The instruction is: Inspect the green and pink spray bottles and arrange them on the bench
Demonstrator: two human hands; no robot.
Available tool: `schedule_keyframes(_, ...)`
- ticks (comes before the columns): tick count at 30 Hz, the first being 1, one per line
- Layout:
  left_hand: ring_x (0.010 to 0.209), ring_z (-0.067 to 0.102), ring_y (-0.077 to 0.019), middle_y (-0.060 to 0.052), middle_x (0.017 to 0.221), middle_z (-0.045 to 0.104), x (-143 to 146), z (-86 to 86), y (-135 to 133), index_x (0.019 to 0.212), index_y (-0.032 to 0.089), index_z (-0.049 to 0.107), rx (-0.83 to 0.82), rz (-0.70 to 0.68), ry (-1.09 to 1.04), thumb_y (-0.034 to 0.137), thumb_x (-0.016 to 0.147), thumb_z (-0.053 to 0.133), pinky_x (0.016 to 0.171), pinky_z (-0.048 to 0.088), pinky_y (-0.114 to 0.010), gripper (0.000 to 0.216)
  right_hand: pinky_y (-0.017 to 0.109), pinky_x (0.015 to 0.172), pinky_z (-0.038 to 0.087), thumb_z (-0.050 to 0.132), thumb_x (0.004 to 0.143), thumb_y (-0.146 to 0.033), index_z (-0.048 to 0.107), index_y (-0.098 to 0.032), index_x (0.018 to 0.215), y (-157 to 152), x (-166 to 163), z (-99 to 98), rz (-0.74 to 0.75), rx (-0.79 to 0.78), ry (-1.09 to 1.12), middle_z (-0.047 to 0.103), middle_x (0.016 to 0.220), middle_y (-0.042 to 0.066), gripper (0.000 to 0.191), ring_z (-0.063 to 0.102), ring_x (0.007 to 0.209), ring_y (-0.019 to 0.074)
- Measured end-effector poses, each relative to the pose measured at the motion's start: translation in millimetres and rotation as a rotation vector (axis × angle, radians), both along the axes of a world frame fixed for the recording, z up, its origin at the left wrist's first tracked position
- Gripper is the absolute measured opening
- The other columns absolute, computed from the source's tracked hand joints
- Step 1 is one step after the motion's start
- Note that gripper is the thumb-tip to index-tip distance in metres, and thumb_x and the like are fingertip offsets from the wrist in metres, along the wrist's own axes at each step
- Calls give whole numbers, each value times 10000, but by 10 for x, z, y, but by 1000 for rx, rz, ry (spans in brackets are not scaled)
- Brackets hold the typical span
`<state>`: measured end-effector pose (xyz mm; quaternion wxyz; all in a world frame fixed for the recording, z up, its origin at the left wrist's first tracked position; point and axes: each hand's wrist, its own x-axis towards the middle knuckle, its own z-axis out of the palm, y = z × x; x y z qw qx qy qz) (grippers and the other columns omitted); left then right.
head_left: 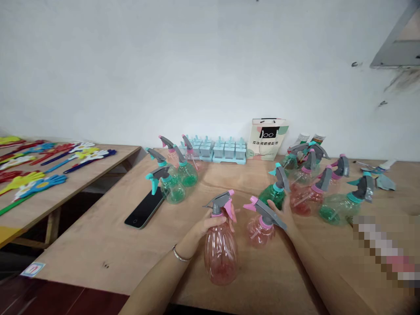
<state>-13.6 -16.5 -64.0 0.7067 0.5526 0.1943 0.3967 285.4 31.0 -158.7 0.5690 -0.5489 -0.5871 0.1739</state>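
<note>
My left hand (213,222) is closed round the neck of a pink spray bottle (221,253) with a grey and pink trigger head, which stands upright near the table's front. My right hand (285,214) is at a green spray bottle (271,195) with a grey and turquoise head; the thumb and fingers lie on either side of its lower body. Just left of that hand, a second pink spray bottle (260,232) stands in front, its grey lever partly covering the hand.
Several spray bottles stand at right (306,199) and at left (187,173). A phone (144,210) lies at left. Behind are light-blue popsicle moulds (229,153) and a paper bag (267,140). Colourful hand-shaped clappers (42,181) cover another table. A blurred patch hides the right edge.
</note>
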Motion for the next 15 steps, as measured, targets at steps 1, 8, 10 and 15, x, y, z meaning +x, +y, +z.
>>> schedule_keyframes(1, 576, 640, -183, -48, 668, 662, -6, -15, -2, 853, 150, 673, 4, -6, -3, 533, 670, 750, 592, 502, -294, 432, 568, 1121, 362, 671, 801, -574, 336, -250, 1441, 2, 0, -3, 4, 7, 5, 482, 1400, 142, 792, 488, 1296, 321)
schedule_keyframes(8, 658, 647, -189, -115, 940, 707, -42, 66, 56, 1017, 159, 693, 215, -77, 102, 573, 689, 739, 668, 527, -338, 531, 569, 1126, 352, 686, 782, -581, 334, -260, 1445, 6, 0, 9, 12, 12, 29, 474, 1408, 143, 816, 482, 1298, 329)
schedule_keyframes(10, 658, 641, -182, -113, 939, 702, -39, 94, 55, 1016, 159, 687, 238, -51, 118, 585, 706, 724, 679, 527, -337, 528, 566, 1119, 361, 689, 777, -583, 329, -258, 1447, 4, -4, 14, 13, 11, 36, 478, 1406, 144, 828, 498, 1282, 327)
schedule_keyframes(15, 642, 626, -163, -59, 792, 661, -54, 96, -35, 849, 158, 649, 312, 71, 246, 534, 764, 690, 670, 519, -311, 388, 558, 1097, 391, 682, 788, -576, 335, -255, 1436, -5, -22, 16, 39, 10, 49, 518, 1354, 136, 801, 538, 1235, 312)
